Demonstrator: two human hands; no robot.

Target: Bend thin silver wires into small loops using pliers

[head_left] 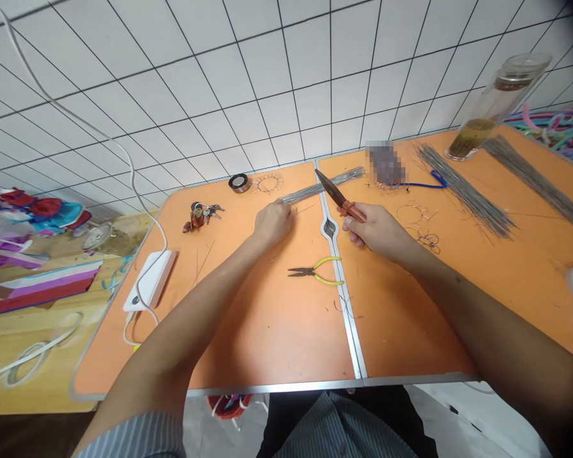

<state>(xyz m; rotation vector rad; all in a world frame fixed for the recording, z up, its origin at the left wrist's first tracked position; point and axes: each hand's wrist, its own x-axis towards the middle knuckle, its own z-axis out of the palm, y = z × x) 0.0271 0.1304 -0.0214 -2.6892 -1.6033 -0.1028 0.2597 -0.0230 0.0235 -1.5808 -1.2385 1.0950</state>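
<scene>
My right hand (375, 230) is closed around the reddish-brown handles of what look like scissors (332, 189). Their dark, pointed blades lie together and point up and left, over the table's middle seam. At the near end of a thin bundle of grey metal wires (322, 186), my left hand (273, 224) is closed; its fingertips are mostly hidden, and the bundle stretches away from it to the right, behind the blades. Pliers (312, 271) with yellow handles lie on the orange table between and below my hands.
Two bigger wire bundles (468, 191) (537, 181) and a glass bottle (487, 121) stand or lie at the right. Bent wire loops (413, 213) are near my right wrist. Keys (203, 216), a tape roll (239, 183) and a white power bank (149, 280) with a cable sit left.
</scene>
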